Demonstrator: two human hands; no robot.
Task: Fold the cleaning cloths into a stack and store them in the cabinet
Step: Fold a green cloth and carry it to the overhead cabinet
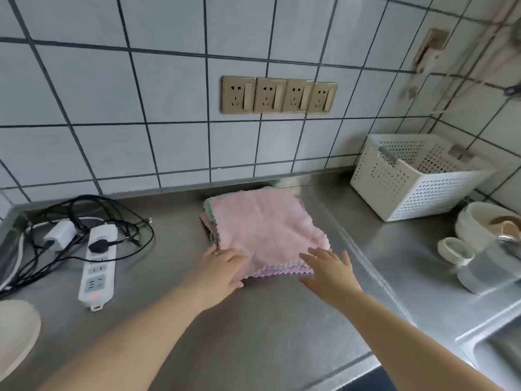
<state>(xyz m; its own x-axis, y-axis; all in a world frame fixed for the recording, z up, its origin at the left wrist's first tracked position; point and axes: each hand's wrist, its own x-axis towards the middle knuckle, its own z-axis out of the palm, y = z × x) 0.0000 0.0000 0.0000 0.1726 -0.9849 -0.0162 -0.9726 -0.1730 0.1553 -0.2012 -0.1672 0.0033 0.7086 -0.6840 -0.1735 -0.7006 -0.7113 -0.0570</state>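
**Squaring the cloth pile before the fold**

Here, the cleaning cloths (265, 230) lie in a loose pile at the centre of the frame on the steel counter (253, 328), a pink one on top with green, grey and lilac edges showing beneath. The left hand (225, 270) rests on the pile's near-left corner, its fingers flat on the pink cloth and its grip released, so far as the frame shows. The right hand (329, 270) has straight, spread fingers touching the near-right corner, pinching nothing.

To do this step well, I judge that both hands should press evenly and draw the scalloped edges flush, since the layers are skewed. Soft pile fabric slides on steel, so a light, flat palm suits better than a pinch. The white basket (408, 179) at right and the power strip (98, 266) at left stand well apart. No cabinet is in view.
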